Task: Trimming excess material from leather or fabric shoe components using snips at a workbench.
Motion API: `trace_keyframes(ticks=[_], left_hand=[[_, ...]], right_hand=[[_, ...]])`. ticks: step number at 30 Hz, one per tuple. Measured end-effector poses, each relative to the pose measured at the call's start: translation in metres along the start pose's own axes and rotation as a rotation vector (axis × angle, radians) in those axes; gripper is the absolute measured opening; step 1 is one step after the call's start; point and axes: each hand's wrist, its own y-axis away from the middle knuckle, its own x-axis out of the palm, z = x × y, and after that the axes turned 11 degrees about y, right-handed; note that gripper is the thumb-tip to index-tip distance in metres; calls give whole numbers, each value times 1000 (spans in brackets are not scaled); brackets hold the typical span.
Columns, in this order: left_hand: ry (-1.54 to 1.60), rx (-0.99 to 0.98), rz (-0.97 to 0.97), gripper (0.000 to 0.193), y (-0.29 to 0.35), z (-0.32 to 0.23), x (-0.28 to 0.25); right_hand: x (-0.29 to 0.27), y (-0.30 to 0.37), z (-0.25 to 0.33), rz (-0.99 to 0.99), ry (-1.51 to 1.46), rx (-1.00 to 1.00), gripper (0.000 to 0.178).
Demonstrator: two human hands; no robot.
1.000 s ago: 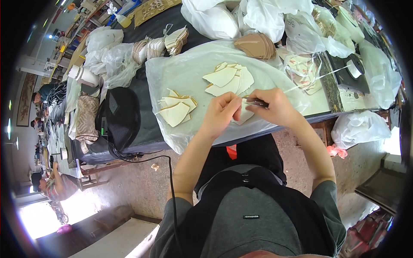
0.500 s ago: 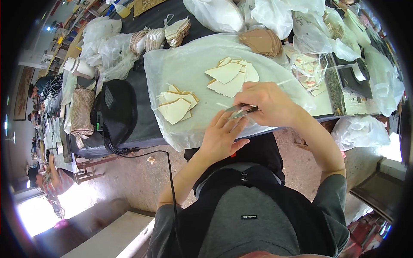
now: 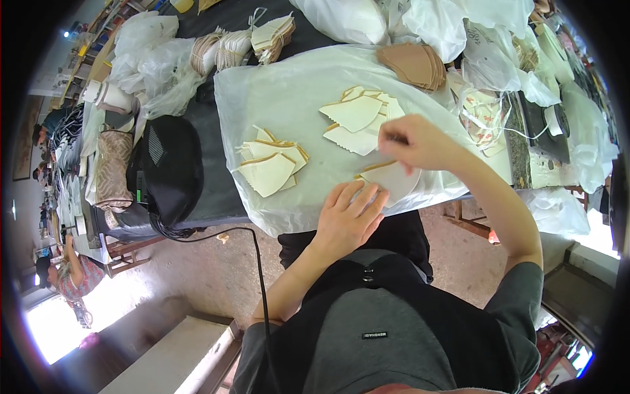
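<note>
Your right hand (image 3: pixel 421 142) sits higher now, curled, contents unclear, and the cream piece (image 3: pixel 394 180) right of centre may slip if your spread left hand (image 3: pixel 348 213) lifts

The right grip (image 3: pixel 420 141) is blurred, its contents unclear; the left grip (image 3: pixel 349 218) partly hides 1 cream piece (image 3: pixel 398 182).

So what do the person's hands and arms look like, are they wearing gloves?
No gloves: the left hand and right hand are both bare, and so are the forearms, with no watch to be seen. The short sleeves are dark grey. A thin black cable hangs by the left arm.
</note>
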Motion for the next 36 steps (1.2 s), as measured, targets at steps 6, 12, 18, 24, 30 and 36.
trace_keyframes(ticks=[6, 12, 18, 24, 30, 36], left_hand=[[-13, 27, -14, 44, -1, 4, 3], [-28, 39, -33, 42, 2, 6, 5], [26, 26, -244, 39, -2, 8, 6], [-86, 0, -200, 35, -5, 11, 12], [-91, -30, -197, 42, -3, 6, 15], [-141, -90, -213, 46, -8, -4, 19]], right_hand=[[29, -10, -17, 170, 46, -67, 16], [26, -10, -16, 179, 26, -3, 19], [29, -13, -16, 172, 41, 4, 21], [19, -13, -6, 198, 197, 34, 19], [-2, -7, -16, 223, 53, 167, 18], [4, -7, -24, 165, 55, 162, 22]])
